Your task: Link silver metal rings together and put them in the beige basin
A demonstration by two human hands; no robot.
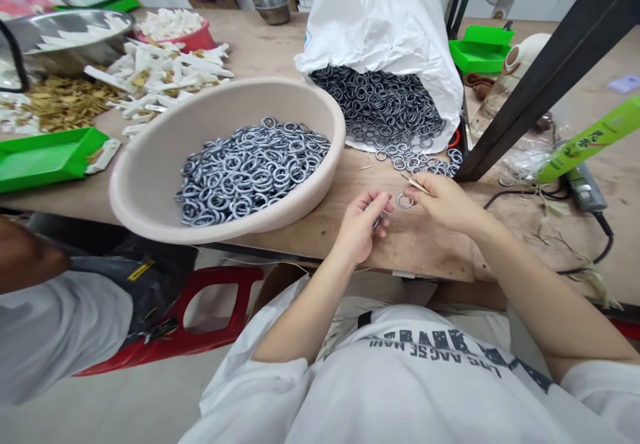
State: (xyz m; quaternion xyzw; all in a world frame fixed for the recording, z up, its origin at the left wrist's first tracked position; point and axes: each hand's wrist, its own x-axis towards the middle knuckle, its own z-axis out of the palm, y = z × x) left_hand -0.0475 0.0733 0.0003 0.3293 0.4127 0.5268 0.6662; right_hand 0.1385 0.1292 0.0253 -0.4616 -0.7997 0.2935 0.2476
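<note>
My left hand is closed on a dark metal ring, its fingers curled over the table's front edge area. My right hand pinches a thin pale stick-like tool with a dark tip. A single ring shows just below the right fingertips; whether they touch it is unclear. Left of my hands stands a large beige basin with a heap of grey rings. Behind my hands, a white sack lies open toward me, dark rings spilling from its mouth onto the wooden table.
A black metal post slants up at the right, near a green tube and a cable. White pieces, a green tray and a steel bowl lie left. A person sits at the left, by a red stool.
</note>
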